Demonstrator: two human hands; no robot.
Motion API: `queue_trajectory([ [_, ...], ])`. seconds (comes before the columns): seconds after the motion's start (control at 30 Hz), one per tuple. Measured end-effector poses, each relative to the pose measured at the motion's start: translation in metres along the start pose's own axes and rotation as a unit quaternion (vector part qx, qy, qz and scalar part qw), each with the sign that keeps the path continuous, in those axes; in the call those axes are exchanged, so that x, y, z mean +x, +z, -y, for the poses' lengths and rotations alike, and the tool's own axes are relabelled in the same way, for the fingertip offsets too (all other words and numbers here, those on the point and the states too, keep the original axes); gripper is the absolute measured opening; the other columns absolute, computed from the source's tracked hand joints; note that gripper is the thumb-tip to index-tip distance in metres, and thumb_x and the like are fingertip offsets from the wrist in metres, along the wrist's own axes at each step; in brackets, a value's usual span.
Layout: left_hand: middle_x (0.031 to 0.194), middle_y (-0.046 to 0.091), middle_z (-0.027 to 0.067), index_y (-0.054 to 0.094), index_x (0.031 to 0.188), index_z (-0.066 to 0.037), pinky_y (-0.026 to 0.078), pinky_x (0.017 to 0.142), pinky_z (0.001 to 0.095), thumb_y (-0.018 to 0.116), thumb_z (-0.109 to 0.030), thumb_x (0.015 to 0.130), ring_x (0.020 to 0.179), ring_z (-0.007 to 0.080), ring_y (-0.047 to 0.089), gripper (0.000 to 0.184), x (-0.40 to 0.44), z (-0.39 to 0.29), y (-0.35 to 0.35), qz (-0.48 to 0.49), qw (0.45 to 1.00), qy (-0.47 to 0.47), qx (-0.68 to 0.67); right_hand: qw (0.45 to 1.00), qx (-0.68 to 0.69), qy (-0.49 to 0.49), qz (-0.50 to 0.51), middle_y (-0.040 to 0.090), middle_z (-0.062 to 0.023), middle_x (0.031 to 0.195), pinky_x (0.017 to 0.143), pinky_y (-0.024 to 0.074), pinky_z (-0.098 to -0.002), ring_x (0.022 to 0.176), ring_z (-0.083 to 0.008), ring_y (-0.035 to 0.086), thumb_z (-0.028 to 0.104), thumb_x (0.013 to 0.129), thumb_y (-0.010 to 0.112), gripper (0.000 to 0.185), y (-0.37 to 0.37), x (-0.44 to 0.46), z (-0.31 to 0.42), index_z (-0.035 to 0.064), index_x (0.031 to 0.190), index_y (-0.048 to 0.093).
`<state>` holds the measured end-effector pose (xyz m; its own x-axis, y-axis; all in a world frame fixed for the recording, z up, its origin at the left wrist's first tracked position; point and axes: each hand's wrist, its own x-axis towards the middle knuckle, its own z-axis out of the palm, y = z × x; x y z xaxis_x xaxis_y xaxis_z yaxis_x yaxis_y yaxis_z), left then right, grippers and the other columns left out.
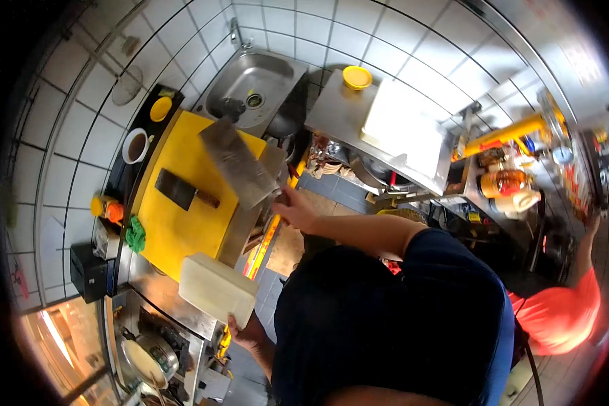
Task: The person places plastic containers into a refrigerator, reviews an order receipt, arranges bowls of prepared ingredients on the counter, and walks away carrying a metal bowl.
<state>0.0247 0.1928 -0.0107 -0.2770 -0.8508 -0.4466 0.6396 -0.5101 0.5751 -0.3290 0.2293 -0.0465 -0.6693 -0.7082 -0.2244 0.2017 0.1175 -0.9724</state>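
While the right grip (296, 211) is closed around the handle end of a broad, rectangular grey metal cleaver (235, 162), the left grip (247, 333) is clamped on one corner of a pale, rectangular plastic tray (218, 287), its thumb at the edge and its other fingers mostly hidden. The cleaver slants across the near side of a thick yellow rectangular cutting board (162, 233), the far end of its blade pointing towards the sink. The tray overlaps the board's left corner in this view; whether they touch, I cannot tell.

On the board lies a smaller dark-bladed knife with a brown handle (176, 189), apart from both hands. The board sits on a stainless-steel worktop (233, 238). Along its far side are a crumpled green cloth (135, 234), an orange-lidded jar (107, 208), a white cup of dark liquid (136, 145) and a round yellow dish (160, 108).

Beyond the board's right end is a stainless-steel sink (277, 71). Farther right, a yellow bowl (356, 77) and a large white rectangular container (402, 115) stand on a second metal worktop (335, 108). On the left side sits a round metal pot (161, 352). Well behind, another person in a coral-red top (561, 314) reaches out an arm.
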Motion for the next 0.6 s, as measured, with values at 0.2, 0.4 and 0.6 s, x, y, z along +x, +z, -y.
queue_trajectory([
  [0.2, 0.143, 0.046, 0.0209, 0.037, 0.145, 0.005, 0.030, 0.117, 0.0533, 0.063, -0.023, 0.084, 0.133, 0.0378, 0.043, 0.072, -0.005, 0.005, -0.012, 0.066, 0.996, -0.051, 0.039, 0.966, 0.072, 0.074, -0.237, 0.052, -0.0025, 0.066, 0.038, 0.0362, -0.0290, 0.047, -0.0131, 0.049, 0.021, 0.094, 0.065, 0.020, -0.128, -0.077, 0.033, 0.0093, 0.101, 0.051],
  [0.4, 0.140, 0.049, 0.0197, 0.040, 0.144, 0.003, 0.032, 0.115, 0.0522, 0.065, -0.023, 0.083, 0.132, 0.0364, 0.045, 0.070, -0.013, 0.022, -0.025, 0.085, 0.981, -0.088, 0.151, 0.925, 0.087, 0.052, -0.366, 0.056, -0.0056, 0.070, 0.042, 0.0383, -0.0281, 0.053, -0.0144, 0.051, 0.019, 0.094, 0.059, 0.020, -0.253, -0.076, 0.047, 0.0026, 0.102, 0.052],
  [0.6, 0.138, 0.053, 0.0149, 0.044, 0.142, 0.002, 0.035, 0.112, 0.0478, 0.067, -0.024, 0.082, 0.131, 0.0305, 0.048, 0.068, -0.028, 0.061, 0.049, 0.168, 0.970, -0.122, 0.127, 0.923, 0.076, 0.069, -0.371, 0.061, -0.0071, 0.077, 0.042, 0.0367, -0.0267, 0.056, -0.0143, 0.053, 0.021, 0.092, 0.058, 0.021, -0.335, -0.042, 0.044, 0.0024, 0.101, 0.057],
])
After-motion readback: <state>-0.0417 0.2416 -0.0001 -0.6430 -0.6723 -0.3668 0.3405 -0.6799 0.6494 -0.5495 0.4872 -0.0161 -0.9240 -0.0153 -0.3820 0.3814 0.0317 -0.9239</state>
